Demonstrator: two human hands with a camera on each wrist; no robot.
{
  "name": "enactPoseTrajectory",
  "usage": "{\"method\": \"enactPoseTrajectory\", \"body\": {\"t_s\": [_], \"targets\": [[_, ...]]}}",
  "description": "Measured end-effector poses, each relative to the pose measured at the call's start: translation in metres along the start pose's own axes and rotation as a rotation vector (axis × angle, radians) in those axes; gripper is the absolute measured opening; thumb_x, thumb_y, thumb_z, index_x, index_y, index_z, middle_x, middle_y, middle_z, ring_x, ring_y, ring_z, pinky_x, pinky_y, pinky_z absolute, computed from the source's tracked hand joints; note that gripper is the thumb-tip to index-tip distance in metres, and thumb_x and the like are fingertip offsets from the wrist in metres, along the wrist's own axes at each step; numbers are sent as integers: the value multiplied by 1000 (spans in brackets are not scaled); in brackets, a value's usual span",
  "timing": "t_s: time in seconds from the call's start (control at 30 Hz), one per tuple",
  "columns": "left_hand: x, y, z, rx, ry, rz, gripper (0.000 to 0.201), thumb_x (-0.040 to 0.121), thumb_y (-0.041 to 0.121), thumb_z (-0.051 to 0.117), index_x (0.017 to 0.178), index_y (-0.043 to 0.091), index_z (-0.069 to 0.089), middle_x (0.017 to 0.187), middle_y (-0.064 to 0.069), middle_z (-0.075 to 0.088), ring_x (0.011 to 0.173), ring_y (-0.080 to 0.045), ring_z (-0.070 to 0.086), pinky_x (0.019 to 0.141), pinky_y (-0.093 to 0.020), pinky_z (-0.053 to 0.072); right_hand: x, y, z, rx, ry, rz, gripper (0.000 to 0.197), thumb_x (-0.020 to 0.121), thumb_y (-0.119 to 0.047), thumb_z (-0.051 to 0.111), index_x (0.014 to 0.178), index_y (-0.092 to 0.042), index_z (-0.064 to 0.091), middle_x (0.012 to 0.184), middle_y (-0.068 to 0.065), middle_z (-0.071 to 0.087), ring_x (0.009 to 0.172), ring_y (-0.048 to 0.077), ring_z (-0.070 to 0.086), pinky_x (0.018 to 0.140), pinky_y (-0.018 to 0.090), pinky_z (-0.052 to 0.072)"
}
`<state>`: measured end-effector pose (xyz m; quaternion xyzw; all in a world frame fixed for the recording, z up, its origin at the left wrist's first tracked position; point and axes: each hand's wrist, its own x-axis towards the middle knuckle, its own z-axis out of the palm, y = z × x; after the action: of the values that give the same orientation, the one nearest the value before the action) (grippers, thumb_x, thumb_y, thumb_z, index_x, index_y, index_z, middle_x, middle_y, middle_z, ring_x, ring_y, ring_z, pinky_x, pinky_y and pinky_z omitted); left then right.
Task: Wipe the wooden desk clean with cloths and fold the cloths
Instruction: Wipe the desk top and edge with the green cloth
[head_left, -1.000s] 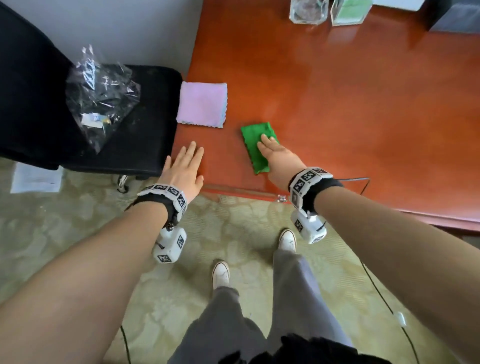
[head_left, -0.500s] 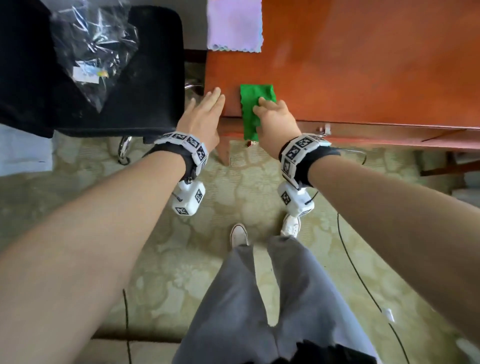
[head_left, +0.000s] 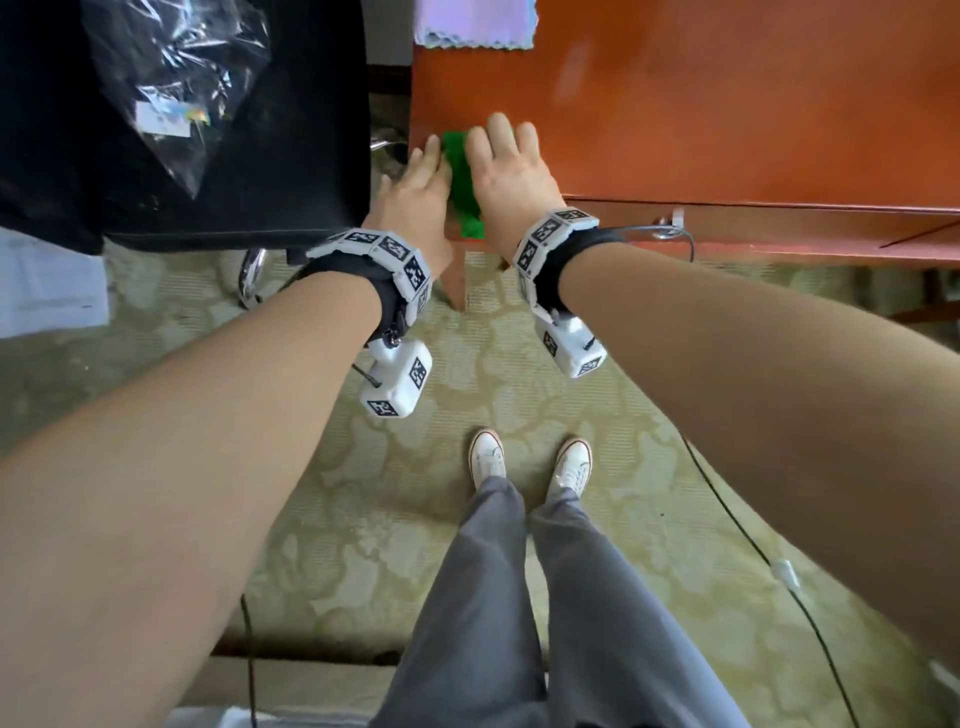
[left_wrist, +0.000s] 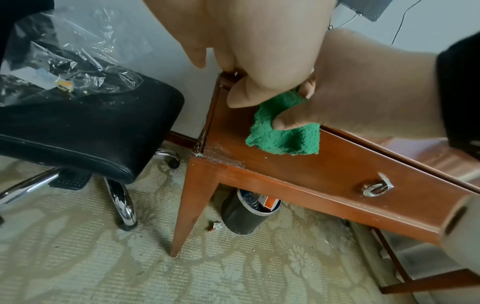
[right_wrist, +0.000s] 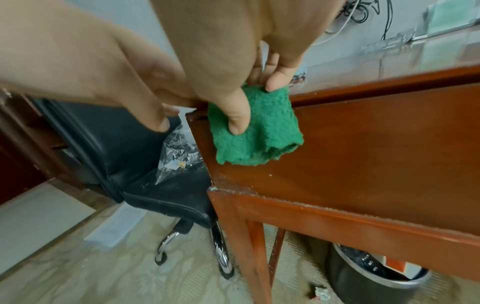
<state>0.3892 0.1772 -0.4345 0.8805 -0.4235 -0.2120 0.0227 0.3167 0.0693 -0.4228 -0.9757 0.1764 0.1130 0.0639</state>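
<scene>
The green cloth (head_left: 464, 183) drapes over the surface's (head_left: 727, 104) front edge at its left corner, folded. The right hand (head_left: 511, 174) pinches it, thumb on the hanging part, fingers on top; half a second ago it lay more to the cloth's right. The left hand (head_left: 415, 195), fingers straight, rests at the cloth's 9 o'clock, now touching it. At 12 o'clock the lilac cloth (head_left: 475, 23) is cut off.

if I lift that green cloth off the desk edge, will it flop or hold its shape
The green cloth would likely flop: it already drapes over the desk edge. It looks light and fuzzy, so the right hand pressing it probably won't slip.
</scene>
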Motion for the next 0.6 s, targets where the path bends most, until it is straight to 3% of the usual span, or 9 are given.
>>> {"method": "enactPoseTrajectory", "body": {"t_s": [0.03,0.1,0.23,0.33,0.4,0.5,0.6], "targets": [[0,1,0,4,-6,-1,80,87,0,51,157,8,13,165,-7,2,152,-23,6,121,-44,12,1,-3,3,22,-22,16,46,89,-13,25,130,1,40,131,22,42,115,40,42,90,42,39],[-1,3,-3,34,-10,8,76,90,4,49,156,6,13,165,-9,2,152,-25,7,121,-46,14,6,-4,18,87,-63,3,68,78,-15,-3,124,0,44,125,22,45,110,41,45,81,43,40],[-1,4,-10,88,-34,4,72,91,7,47,156,7,15,165,-9,4,151,-27,12,120,-44,16,4,-3,15,80,-12,7,82,69,-11,-17,122,-1,44,124,22,45,109,40,45,76,39,29],[-1,6,-8,36,-39,-23,77,89,7,50,157,11,13,166,-5,3,151,-26,11,121,-43,17,-5,-1,2,96,27,80,51,81,-5,17,126,0,41,131,21,42,115,37,42,85,38,38],[-1,6,-6,32,-38,-34,81,87,6,51,157,10,11,166,-5,1,152,-25,9,122,-43,16,-7,1,-3,150,52,103,50,80,4,29,128,0,40,134,18,39,117,37,41,88,39,43],[-2,6,-4,43,-34,-35,84,85,5,54,157,10,11,166,-4,1,152,-23,8,121,-43,20,-10,14,-1,144,51,105,53,78,4,57,128,-1,40,134,16,39,118,36,41,88,40,47],[-2,3,-3,56,-65,-49,88,85,5,56,158,16,8,166,2,-4,152,-21,8,115,-40,31,-19,39,1,148,49,147,54,74,10,60,123,-2,43,130,14,41,116,37,41,87,43,49]]}}
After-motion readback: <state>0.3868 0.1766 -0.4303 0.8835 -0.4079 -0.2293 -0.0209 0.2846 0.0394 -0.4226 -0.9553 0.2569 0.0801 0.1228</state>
